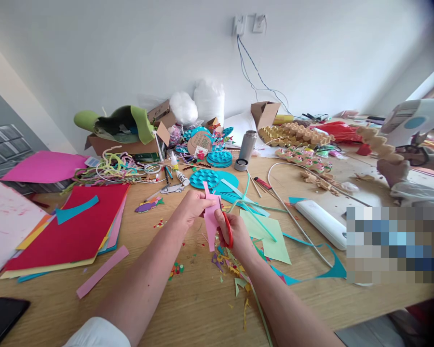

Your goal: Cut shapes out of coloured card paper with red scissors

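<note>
My left hand (195,207) pinches the upper part of a small pink paper piece (211,219) above the middle of the table. My right hand (235,233) is closed around the red-handled scissors (229,231), close against the paper's right side; the blades are mostly hidden by the hand and paper. Small colored paper scraps (176,271) lie on the wood below. Just behind my hands is a blue round piece with raised bumps (204,178). A pale green sheet (275,241) lies right of my right hand.
Red sheets (68,221) are stacked at left, near a pink strip (103,271) and a phone (5,320). A grey bottle (248,144) stands behind. A white device (321,224) lies at right. Another person's hand (394,168) holds egg-carton material (378,143) at far right.
</note>
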Action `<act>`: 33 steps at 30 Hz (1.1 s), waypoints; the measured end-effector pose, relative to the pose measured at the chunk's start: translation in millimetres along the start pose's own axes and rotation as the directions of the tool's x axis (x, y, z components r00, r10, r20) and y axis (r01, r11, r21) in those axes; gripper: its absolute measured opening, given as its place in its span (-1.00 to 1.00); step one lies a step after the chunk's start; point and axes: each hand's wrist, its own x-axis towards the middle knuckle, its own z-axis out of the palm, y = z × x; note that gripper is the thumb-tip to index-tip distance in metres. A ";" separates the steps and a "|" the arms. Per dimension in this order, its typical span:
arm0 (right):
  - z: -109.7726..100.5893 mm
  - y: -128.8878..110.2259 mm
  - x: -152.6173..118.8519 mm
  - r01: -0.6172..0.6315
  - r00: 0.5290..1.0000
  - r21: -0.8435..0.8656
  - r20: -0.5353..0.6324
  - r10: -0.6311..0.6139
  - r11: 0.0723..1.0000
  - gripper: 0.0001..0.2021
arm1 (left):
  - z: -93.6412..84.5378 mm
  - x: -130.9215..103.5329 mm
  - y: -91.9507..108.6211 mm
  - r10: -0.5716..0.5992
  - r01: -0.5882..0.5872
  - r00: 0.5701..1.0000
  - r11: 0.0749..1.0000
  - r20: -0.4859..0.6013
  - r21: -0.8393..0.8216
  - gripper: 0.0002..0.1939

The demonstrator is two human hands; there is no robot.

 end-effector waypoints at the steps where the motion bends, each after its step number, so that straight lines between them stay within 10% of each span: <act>1: 0.1 0.0 0.7 -0.002 1.000 -0.006 0.002 0.002 1.000 -0.46 | -0.3 0.6 -0.5 -0.003 0.003 1.000 1.000 -0.005 -0.003 -0.88; 17: 0.4 5.6 8.0 -0.081 0.996 0.053 0.042 0.079 0.995 -0.39 | -7.8 15.3 -14.2 -0.077 0.078 0.997 0.995 -0.006 0.060 -0.98; 33: -25.9 -12.9 6.2 -0.189 0.961 0.309 0.253 0.111 0.932 -0.27 | -38.8 14.8 2.0 0.037 -0.068 0.969 0.991 -0.243 -0.117 -0.87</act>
